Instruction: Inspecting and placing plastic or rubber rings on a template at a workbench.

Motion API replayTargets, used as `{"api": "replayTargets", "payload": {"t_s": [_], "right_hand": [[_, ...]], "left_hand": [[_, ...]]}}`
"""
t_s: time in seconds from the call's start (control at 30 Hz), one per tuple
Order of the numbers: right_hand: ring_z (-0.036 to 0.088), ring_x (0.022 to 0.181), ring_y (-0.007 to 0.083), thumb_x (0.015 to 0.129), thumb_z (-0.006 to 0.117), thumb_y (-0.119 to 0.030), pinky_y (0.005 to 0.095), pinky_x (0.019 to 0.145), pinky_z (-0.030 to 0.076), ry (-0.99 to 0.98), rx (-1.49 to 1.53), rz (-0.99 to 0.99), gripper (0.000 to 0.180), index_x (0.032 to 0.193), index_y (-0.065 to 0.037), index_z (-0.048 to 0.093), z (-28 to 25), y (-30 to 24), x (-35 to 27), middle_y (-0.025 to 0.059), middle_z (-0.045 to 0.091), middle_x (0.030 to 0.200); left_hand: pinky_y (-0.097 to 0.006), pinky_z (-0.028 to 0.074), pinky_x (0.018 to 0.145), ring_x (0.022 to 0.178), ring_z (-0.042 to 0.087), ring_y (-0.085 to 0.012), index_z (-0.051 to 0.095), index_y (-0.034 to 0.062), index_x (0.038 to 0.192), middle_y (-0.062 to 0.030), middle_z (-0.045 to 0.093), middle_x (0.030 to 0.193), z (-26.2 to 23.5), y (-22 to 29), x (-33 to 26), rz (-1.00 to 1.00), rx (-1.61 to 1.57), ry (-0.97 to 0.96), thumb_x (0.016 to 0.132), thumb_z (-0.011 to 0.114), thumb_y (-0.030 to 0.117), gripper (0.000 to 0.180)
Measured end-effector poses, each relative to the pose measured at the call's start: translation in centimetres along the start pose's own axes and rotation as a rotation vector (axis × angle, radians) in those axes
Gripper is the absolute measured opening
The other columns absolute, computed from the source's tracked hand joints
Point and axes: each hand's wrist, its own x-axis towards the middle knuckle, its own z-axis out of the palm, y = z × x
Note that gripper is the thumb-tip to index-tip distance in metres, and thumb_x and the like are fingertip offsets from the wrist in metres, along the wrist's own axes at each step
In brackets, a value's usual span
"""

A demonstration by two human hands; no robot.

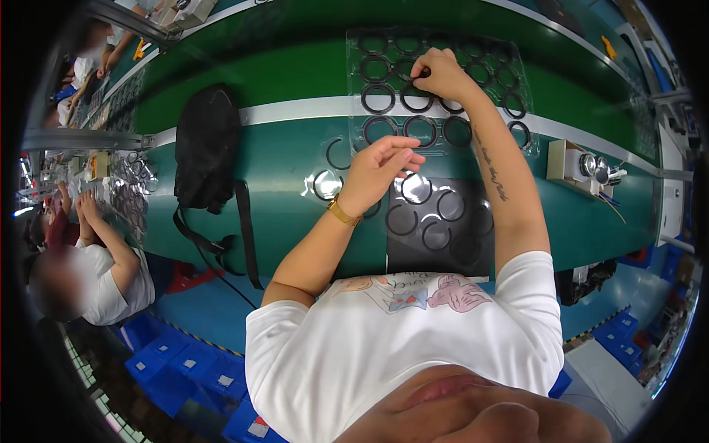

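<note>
A green workbench [295, 162] is supporting a clear tray [399, 115], its pockets seemingly keeping contents apart. The left hand [378, 171] is hovering by the tray's near edge, fingers loosely parted, gripping nothing. The right hand [442, 74] is reaching over the tray's far half, apparently pinching a partly hidden black ring [425, 72] by its rim.

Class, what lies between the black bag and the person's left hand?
Head view: an upper dark ring and a lower ring with bright glare, both on the green table.
</note>
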Motion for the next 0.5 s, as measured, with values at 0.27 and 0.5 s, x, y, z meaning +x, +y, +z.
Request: {"api": "replayTargets", "payload": {"t_s": [0.27, 0.5], "right_hand": [[0.054, 0.071, 0.0144, 0.075, 0.065, -0.004, 0.0261, 0.061, 0.045, 0.430, 0.410, -0.293, 0.012, 0.087, -0.005, 0.064, -2.4, -6.0, -8.2, 0.0043, 0.055, 0.089], [0.062, 0.095, 0.0189, 0.082, 0.060, 0.003, 0.0281, 0.082, 0.049, 0.424, 0.988, -0.170, 0.024, 0.105, 0.000, 0.059, -0.8, -9.0, -15.8, 0.0077, 0.058, 0.098]], "left_hand": [[-0.026, 0.051, 0.073, 0.087, 0.064, -0.0164, 0.050, -0.0026, 0.125, -0.0107, 0.066, 0.101, -0.5, 0.6, 0.3, -0.007, -0.393, 0.088, 0.099, 0.041, 0.033, 0.045], [-0.020, 0.054, 0.061, 0.073, 0.065, -0.0123, 0.061, -0.0007, 0.107, -0.0088, 0.067, 0.087, -1.1, 1.6, -0.8, 0.026, -0.347, 0.039, 0.092, 0.056, 0.014, 0.022]]}}
